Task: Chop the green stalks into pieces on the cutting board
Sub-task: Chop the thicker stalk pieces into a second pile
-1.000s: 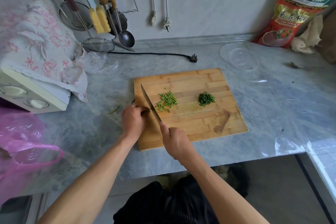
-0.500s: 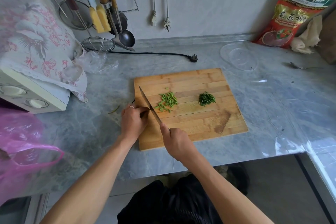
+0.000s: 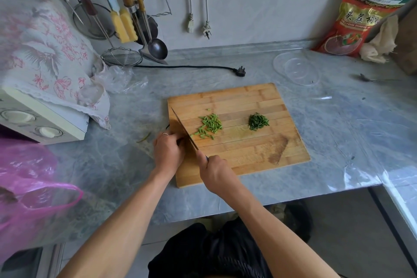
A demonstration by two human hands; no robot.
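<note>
— The cutting board [image 3: 248,151]: wood?
— Strips of pale wood, matt, a darker patch near right. The desk [image 3: 338,133] is grey veined stone, faintly glossy.
— And far left?
— Flowered cloth [image 3: 45,56], thin pink plastic bag [image 3: 29,187], shiny metal ladle [image 3: 157,48].

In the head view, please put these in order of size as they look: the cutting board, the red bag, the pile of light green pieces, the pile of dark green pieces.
1. cutting board, clearly largest.
2. red bag; it lies farther from the camera, so it may look smaller than it really is.
3. pile of light green pieces.
4. pile of dark green pieces, somewhat smaller and tighter.
</note>
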